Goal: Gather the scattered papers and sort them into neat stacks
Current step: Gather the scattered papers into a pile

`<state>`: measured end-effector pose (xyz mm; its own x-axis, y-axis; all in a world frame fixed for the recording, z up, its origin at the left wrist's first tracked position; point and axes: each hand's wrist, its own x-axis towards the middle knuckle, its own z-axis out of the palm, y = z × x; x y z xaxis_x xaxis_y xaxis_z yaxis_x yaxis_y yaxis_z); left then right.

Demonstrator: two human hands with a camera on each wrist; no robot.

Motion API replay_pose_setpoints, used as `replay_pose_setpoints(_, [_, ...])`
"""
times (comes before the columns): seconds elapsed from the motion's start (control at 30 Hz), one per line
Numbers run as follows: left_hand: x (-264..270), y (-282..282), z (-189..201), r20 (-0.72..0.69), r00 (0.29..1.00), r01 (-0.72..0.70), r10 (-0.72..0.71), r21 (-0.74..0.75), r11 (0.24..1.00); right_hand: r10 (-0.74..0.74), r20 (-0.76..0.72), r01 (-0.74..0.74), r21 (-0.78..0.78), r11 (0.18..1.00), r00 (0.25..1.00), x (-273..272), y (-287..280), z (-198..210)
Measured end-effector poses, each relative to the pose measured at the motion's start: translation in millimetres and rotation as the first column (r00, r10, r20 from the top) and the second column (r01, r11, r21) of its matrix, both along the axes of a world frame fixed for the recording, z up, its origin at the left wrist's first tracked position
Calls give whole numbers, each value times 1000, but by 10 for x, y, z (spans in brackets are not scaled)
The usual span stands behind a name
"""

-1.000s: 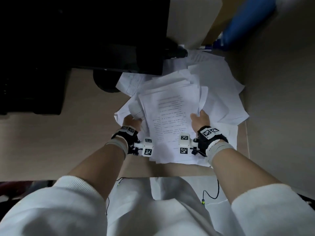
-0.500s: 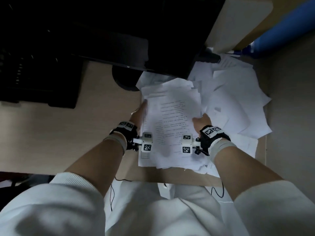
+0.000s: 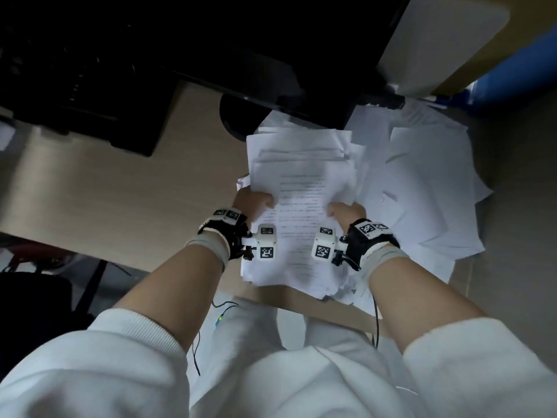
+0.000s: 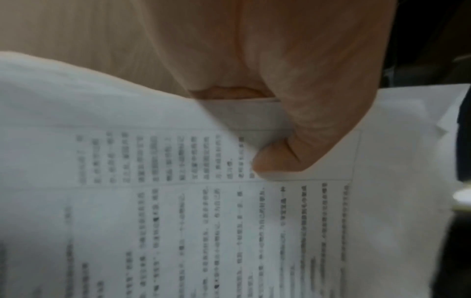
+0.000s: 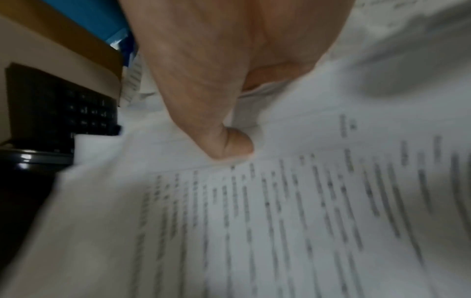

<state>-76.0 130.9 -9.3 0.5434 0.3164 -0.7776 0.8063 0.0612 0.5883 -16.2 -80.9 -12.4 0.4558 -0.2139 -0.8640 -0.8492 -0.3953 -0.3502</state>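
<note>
A thick bundle of printed papers [image 3: 301, 206] is held between both hands over the near edge of the desk. My left hand [image 3: 254, 203] grips its left edge, thumb [image 4: 277, 159] on top of the sheets. My right hand [image 3: 345, 212] grips the right edge, thumb [image 5: 229, 145] pressed on the top page. The fingers under the bundle are hidden. More loose white sheets [image 3: 422, 191] lie spread on the desk to the right of the bundle and partly beneath it.
A wooden desk [image 3: 120, 200] stretches to the left. A dark monitor [image 3: 241, 55] and its round base [image 3: 238, 119] stand behind the papers, a black keyboard [image 5: 63, 108] beside them. A beige box [image 3: 437, 40] and something blue [image 3: 512, 79] sit at the back right.
Both hands have closed in on the sides of the bundle, squaring the sheets together and drawing them toward me and leftward, off the loose pile.
</note>
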Motion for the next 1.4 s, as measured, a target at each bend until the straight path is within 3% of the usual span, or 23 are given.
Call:
replay_pose_setpoints(0.13, [-123,-159,409,121,988,83,-95,98,992,94,94,-104,112,988,991,-37,-175,224])
replay_pose_setpoints(0.3, [-145,-299,806,150,970,-210,193,109,972,178,185,-222,250,943,966,26,-268,537])
replay_pose_setpoints(0.47, [-82,-398,1271,305,884,-397,355,89,913,53,368,-175,309,935,928,117,-274,979])
replay_pose_setpoints(0.63, [206,-412,1647,445,784,-499,432,40,866,-176,540,-55,384,922,823,244,-194,1476])
replay_pose_setpoints(0.73, [243,-324,1630,439,810,-464,388,78,882,-168,572,-85,389,917,803,257,-227,1562])
replay_pose_setpoints(0.87, [136,-260,1424,250,935,-295,252,153,943,50,526,-181,201,963,849,137,-215,1496])
replay_pose_setpoints(0.93, [123,-250,1350,184,968,-209,172,207,956,72,530,-217,217,952,845,123,-174,1411])
replay_pose_setpoints(1.0, [155,-197,1270,160,984,-120,83,232,965,84,540,-223,198,955,838,153,-101,1365])
replay_pose_setpoints(1.1, [245,-70,1209,195,974,-155,117,193,969,138,525,-244,137,960,840,256,4,1300])
replay_pose_setpoints(1.2, [381,128,912,209,968,-177,139,172,969,56,520,-169,173,970,852,316,72,1282])
replay_pose_setpoints(1.3, [476,98,1294,239,965,-144,108,142,979,-42,519,-70,194,978,854,351,163,1357])
replay_pose_setpoints(1.4, [606,133,1519,320,935,-210,153,152,966,-178,575,-1,297,955,798,417,291,1421])
